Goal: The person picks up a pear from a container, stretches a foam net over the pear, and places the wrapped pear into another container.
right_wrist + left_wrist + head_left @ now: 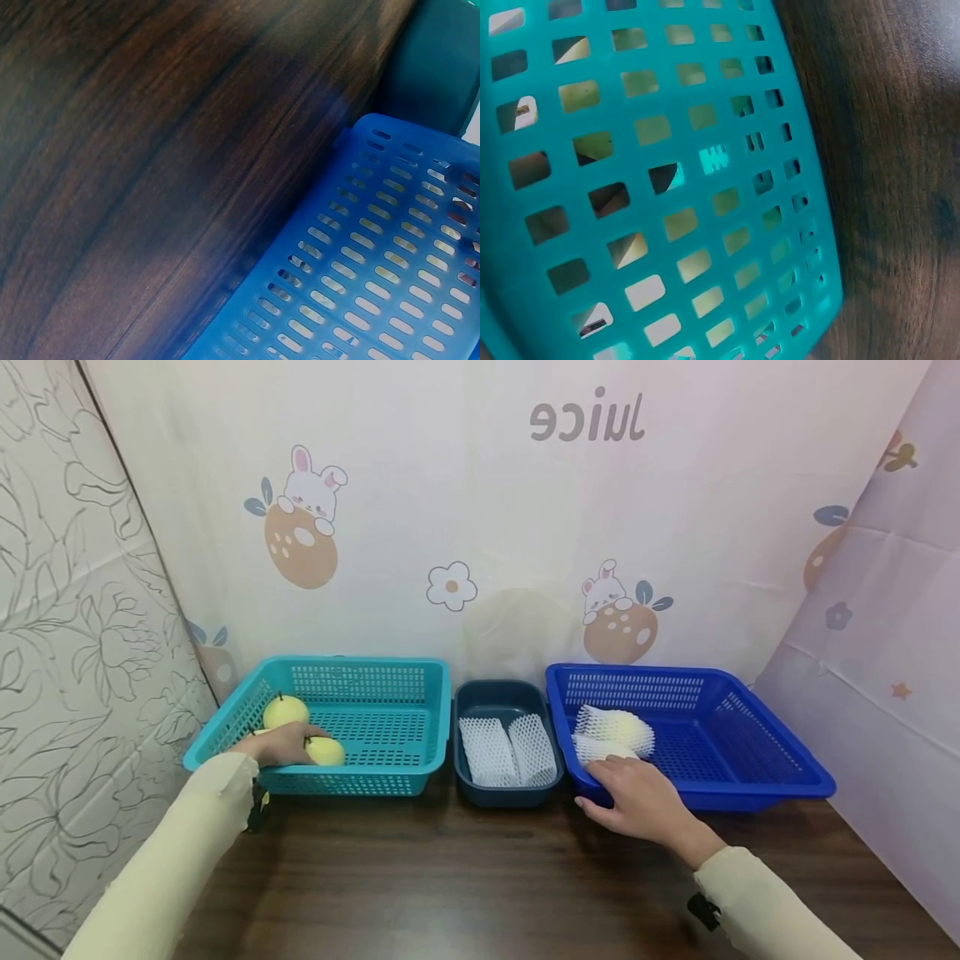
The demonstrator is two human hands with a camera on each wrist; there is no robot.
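Observation:
My left hand (283, 745) reaches over the near rim into the teal basket (390, 770), its fingers and thumb gripping the left side of a yellow pear (327, 752). Another pear (285, 712) sits behind that hand, and part of a third shows beside it. In the left wrist view the basket wall (660, 180) mostly hides the hand and fruit. My right hand (637, 797) lies over the blue basket's (750, 789) near left corner, fingers relaxed near a pear in a white foam net (603, 750), thumb outside the rim. A second netted pear (624, 728) lies behind.
Between the baskets stands a dark blue bin (506, 797) holding two flat white foam nets (489, 752). All three containers stand on a dark wooden table (465, 877), against a printed curtain (510, 527) at the back.

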